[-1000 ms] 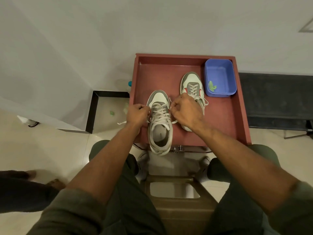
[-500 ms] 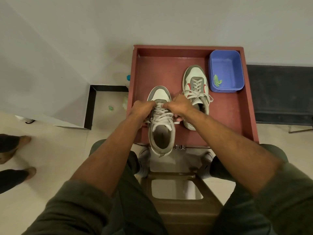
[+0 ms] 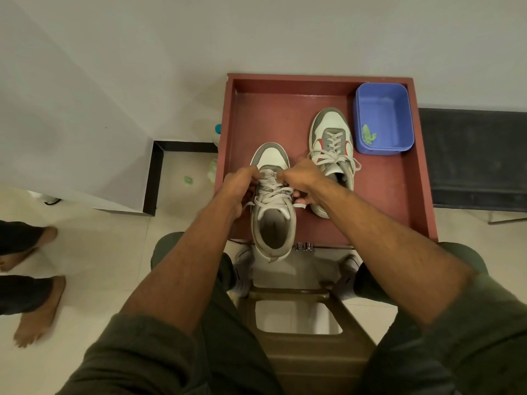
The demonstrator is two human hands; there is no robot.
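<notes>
Dim, warm indoor light from above; soft shadows under forearms. No glare. Wide-angle bending at frame edges. Centre sharp, sleeves at bottom edge slightly soft.

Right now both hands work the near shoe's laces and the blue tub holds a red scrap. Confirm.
Wrong: head view shows a green scrap in the blue tub, not red. Left hand and right hand do work the laces of the near shoe.

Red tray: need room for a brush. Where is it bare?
Bare: red wooden tray floor beyond the near grey-white sneaker's toe; also the near corner below the blue plastic tub. Crowded: laces, at left hand and right hand.
</notes>
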